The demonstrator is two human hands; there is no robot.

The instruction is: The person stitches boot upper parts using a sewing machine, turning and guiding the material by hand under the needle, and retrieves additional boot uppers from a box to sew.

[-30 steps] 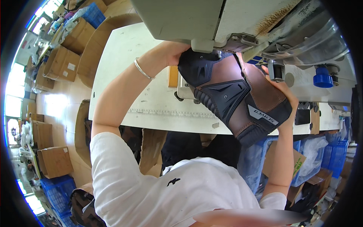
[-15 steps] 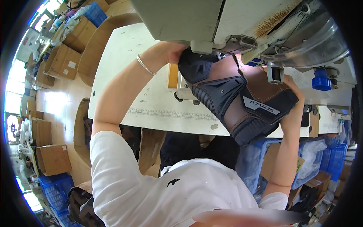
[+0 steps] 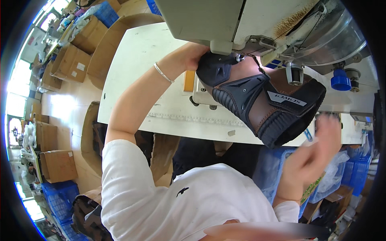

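Observation:
A brown and black boot upper (image 3: pixel 245 90) lies tilted beneath the head of a sewing machine (image 3: pixel 197 24), with its ribbed black collar toward me. My left hand (image 3: pixel 195 56) grips its dark toe end; the boot and the machine hide most of the fingers. Apart from the boot, my right hand (image 3: pixel 321 140) is raised at the right near the table edge, smeared by motion. A small blue tool (image 3: pixel 308 134) sticks out from that hand by the thumb; its exact kind is too blurred to tell.
The white machine table (image 3: pixel 169 100) has a ruler strip along its front. A blue knob (image 3: pixel 341 81) and a clear curved cover (image 3: pixel 333 42) hang at the right of the machine. Blue crates and cardboard boxes (image 3: pixel 68 62) stand around the table.
My right hand has let go of the boot's collar end and moved down toward me. The small blue tool now shows beside it. My left hand stays at the toe.

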